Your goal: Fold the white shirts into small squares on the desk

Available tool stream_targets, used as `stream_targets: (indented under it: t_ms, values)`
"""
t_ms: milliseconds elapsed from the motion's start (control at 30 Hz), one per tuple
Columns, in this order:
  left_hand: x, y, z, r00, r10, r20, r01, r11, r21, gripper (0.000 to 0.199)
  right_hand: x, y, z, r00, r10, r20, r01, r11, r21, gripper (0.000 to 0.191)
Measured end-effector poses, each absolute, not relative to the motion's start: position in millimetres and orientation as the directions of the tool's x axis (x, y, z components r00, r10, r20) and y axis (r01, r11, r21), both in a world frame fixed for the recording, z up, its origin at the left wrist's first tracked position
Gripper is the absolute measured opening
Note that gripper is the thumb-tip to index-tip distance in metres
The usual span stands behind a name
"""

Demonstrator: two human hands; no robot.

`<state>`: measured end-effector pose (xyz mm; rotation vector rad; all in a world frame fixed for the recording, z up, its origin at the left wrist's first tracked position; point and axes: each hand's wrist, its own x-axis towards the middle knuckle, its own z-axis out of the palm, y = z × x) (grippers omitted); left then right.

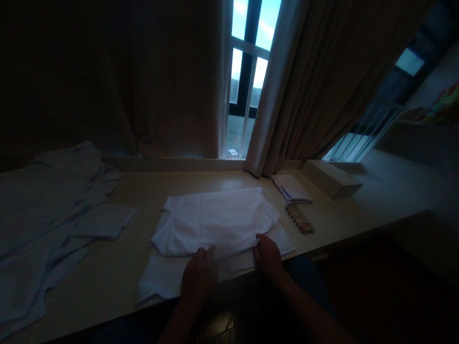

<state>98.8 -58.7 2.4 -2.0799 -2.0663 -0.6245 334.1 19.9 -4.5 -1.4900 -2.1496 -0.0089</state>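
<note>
A white garment (222,215) lies in front of me on the desk, its upper part folded over into a wide band. The lower layer (163,277) spreads out beneath, reaching the desk's front edge. My right hand (268,258) is closed, pinching the near edge of the folded part at its right. At the middle of that same edge, my left hand (199,274) has its fingers curled onto the cloth; they are slightly blurred and dim. Both hands rest low over the garment, with the fingertips partly hidden.
More white garments (53,205) are spread in a loose heap on the left. A small folded white stack (292,188) lies at the back right, beside a pale box (332,179). A pixelated item (300,220) is near it. Curtains (172,86) hang behind the desk (143,184).
</note>
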Motion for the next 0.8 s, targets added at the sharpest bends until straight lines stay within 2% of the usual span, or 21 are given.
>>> stream_targets:
  t_ms: [200, 333, 433, 567, 700, 800]
  values:
    - [97, -57, -6, -0.053, 0.9, 0.433, 0.989, -0.011, 0.145, 0.039, 329, 16, -3, -0.172, 0.873, 0.456, 0.858, 0.36, -0.366, 0.03]
    - [95, -56, -16, -0.114, 0.885, 0.451, 0.983, 0.034, 0.181, 0.036, 326, 15, -2, -0.219, 0.865, 0.452, 0.873, 0.381, -0.305, 0.019]
    - [94, -55, -14, -0.12, 0.907, 0.405, 0.983, 0.051, 0.177, 0.03, 325, 14, -2, -0.253, 0.861, 0.441, 0.887, 0.388, -0.249, 0.012]
    - [96, -55, -2, -0.113, 0.927, 0.357, 0.987, 0.063, 0.148, 0.018, 329, 10, 0, -0.272, 0.871, 0.409, 0.87, 0.404, -0.283, 0.014]
    - [96, -57, 4, -0.138, 0.935, 0.327, 0.966, 0.054, 0.254, 0.013, 343, 11, 8, -0.296, 0.856, 0.424, 0.795, 0.467, -0.387, 0.026]
    - [95, -61, 9, -0.13, 0.923, 0.362, 0.945, 0.005, 0.328, 0.007, 342, 15, 19, -0.288, 0.832, 0.474, 0.771, 0.496, -0.4, 0.02]
